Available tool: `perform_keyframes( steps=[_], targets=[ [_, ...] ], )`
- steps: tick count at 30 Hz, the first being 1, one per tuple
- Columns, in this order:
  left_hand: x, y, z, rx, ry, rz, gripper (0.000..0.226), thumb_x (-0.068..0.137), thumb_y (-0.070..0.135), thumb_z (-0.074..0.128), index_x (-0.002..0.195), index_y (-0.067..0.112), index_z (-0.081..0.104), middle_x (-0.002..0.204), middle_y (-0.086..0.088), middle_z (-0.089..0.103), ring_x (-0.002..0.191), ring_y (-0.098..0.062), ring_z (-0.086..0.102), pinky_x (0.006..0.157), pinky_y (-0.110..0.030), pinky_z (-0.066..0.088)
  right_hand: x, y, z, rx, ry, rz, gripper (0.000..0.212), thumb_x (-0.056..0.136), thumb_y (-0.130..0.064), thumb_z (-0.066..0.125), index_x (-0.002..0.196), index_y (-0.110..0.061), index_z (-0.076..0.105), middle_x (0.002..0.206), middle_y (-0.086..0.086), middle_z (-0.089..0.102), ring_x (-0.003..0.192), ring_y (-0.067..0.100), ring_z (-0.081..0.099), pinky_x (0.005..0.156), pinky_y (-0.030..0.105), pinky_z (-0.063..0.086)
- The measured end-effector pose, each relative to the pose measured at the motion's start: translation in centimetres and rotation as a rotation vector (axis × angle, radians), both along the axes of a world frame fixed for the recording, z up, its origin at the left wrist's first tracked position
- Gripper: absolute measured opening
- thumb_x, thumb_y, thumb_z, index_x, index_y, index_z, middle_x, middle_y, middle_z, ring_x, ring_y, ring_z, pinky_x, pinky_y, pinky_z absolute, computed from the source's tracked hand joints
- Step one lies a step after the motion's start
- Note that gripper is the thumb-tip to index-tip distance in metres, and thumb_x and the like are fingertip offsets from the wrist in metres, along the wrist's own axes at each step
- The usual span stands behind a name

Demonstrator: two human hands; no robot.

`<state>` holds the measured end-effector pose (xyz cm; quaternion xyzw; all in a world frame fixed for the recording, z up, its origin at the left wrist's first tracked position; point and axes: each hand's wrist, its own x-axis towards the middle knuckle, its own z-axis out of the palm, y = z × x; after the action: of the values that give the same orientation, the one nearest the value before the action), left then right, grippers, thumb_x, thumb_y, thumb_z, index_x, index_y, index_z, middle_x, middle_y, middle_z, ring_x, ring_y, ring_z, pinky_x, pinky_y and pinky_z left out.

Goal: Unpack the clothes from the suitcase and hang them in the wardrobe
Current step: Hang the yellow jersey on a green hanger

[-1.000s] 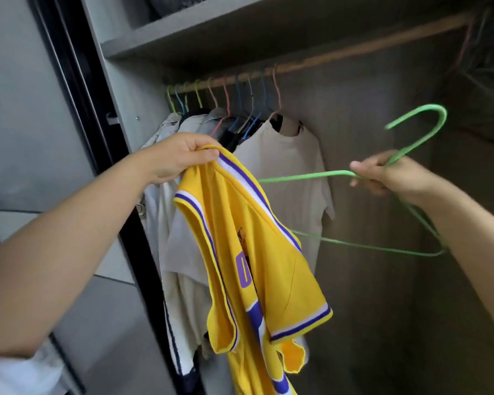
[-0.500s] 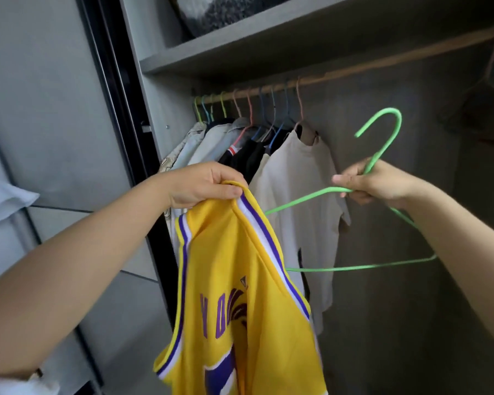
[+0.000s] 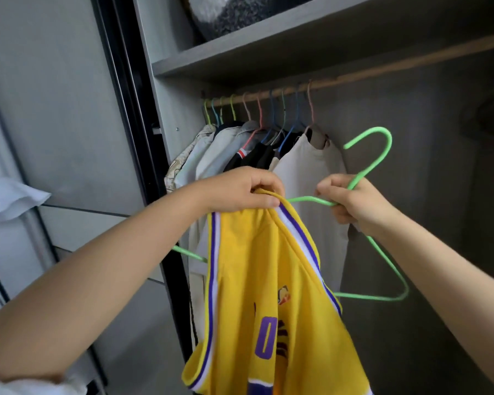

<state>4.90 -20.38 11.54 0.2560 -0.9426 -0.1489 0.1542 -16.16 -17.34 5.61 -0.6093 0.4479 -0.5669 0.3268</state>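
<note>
An open wardrobe (image 3: 166, 115) fills the view, with a shelf (image 3: 268, 55) above a wooden rail (image 3: 382, 71). A row of shirts (image 3: 240, 149) hangs bunched at the rail's left end on coloured hangers; the stretch of rail to their right is bare.

In front of them hangs a yellow jersey (image 3: 268, 295) with purple and white trim. The left hand (image 3: 240, 192) grips it at the top, fingers curled round the shoulder strap. The right hand (image 3: 354, 203) is clamped round the neck of a green hanger (image 3: 377, 155), hook pointing up. One hanger arm runs behind or inside the jersey, and its tip shows at the jersey's left edge.

The step in hand looks like threading the hanger into the jersey. Next, the straps likely need seating on both hanger arms, then the hook lifting onto the bare rail.
</note>
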Motion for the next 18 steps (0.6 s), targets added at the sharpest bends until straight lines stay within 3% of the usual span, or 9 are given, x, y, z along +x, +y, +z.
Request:
perform_keyframes(
  steps=[3,5,6,9,11,12,15,17,18],
  targets=[
    [0.6,-0.3,-0.6,-0.208,-0.015,0.181,0.02,0.087,0.016,0.06,0.101,0.017,0.046,0.083,0.008,0.05,0.078,-0.009,0.051,0.064,-0.011,0.041,-1.0,-0.1,-0.4,0.036,-0.119,-0.101,0.029,0.094,-0.01,0.046,0.065,-0.01,0.048,0.053,0.001,0.025,0.027,0.001,0.02,0.033,0.006,0.018],
    [0.5,-0.5,-1.4,-0.411,-0.135,0.292,0.013,0.091,0.025,0.053,0.09,0.013,0.049,0.078,0.006,0.048,0.083,-0.017,0.052,0.072,-0.025,0.041,-1.0,0.0,-0.2,0.025,-0.147,-0.132,0.03,0.095,-0.01,0.045,0.065,-0.01,0.046,0.055,0.0,0.024,0.026,0.001,0.02,0.034,0.005,0.018],
    [0.4,-0.6,-2.0,-0.483,-0.193,0.335,0.021,0.093,0.03,0.047,0.081,0.014,0.043,0.074,0.005,0.044,0.086,-0.021,0.053,0.073,-0.031,0.041,-0.8,0.2,0.1,0.012,-0.148,-0.139,0.03,0.095,-0.01,0.045,0.064,-0.011,0.044,0.054,0.0,0.024,0.026,0.001,0.02,0.035,0.006,0.018],
    [-0.6,-0.4,-3.2,-0.596,-0.197,0.446,0.028,0.097,0.037,0.035,0.08,0.015,0.03,0.082,-0.005,0.053,0.092,-0.03,0.055,0.065,-0.033,0.035,-0.6,0.5,1.0,-0.045,-0.105,-0.179,0.03,0.094,-0.014,0.048,0.064,-0.012,0.042,0.048,0.002,0.028,0.027,0.004,0.025,0.034,0.01,0.02],
    [-1.0,-0.6,-3.5,-0.645,-0.116,0.456,0.024,0.097,0.037,0.035,0.086,0.016,0.034,0.092,-0.013,0.059,0.093,-0.033,0.056,0.063,-0.034,0.035,-1.0,0.6,1.5,-0.109,0.076,-0.273,0.026,0.092,-0.021,0.053,0.069,-0.013,0.045,0.046,0.002,0.041,0.036,0.008,0.038,0.039,0.018,0.032],
    [-1.0,-0.8,-3.4,-0.645,-0.078,0.454,0.024,0.096,0.037,0.036,0.089,0.014,0.039,0.092,-0.014,0.06,0.093,-0.033,0.056,0.064,-0.035,0.036,-1.4,0.6,1.5,-0.167,0.224,-0.367,0.02,0.09,-0.025,0.056,0.075,-0.012,0.049,0.055,0.002,0.049,0.049,0.012,0.046,0.05,0.024,0.038],
    [-1.0,-1.6,-2.8,-0.607,0.018,0.472,0.029,0.095,0.036,0.04,0.104,0.011,0.051,0.092,-0.014,0.061,0.094,-0.032,0.056,0.069,-0.037,0.041,-2.4,1.1,-0.2,-0.606,0.556,-0.708,0.024,0.082,-0.021,0.061,0.089,0.001,0.057,0.081,0.011,0.054,0.077,0.018,0.047,0.066,0.019,0.03],
    [-0.9,-2.1,-2.5,-0.569,0.058,0.49,0.029,0.095,0.035,0.04,0.104,0.009,0.053,0.089,-0.014,0.06,0.092,-0.031,0.056,0.07,-0.037,0.042,-2.4,1.6,-2.8,-0.83,0.618,-0.665,0.025,0.079,-0.018,0.055,0.087,0.005,0.059,0.08,0.014,0.056,0.077,0.016,0.045,0.067,0.021,0.035],
    [-0.9,-2.3,-2.3,-0.547,0.077,0.502,0.029,0.096,0.034,0.04,0.101,0.008,0.053,0.086,-0.014,0.059,0.09,-0.03,0.056,0.071,-0.038,0.042,-1.8,1.9,-4.2,-0.771,0.633,-0.531,0.026,0.08,-0.018,0.055,0.092,0.004,0.059,0.082,0.01,0.056,0.076,0.013,0.046,0.069,0.023,0.041]
  ],
)
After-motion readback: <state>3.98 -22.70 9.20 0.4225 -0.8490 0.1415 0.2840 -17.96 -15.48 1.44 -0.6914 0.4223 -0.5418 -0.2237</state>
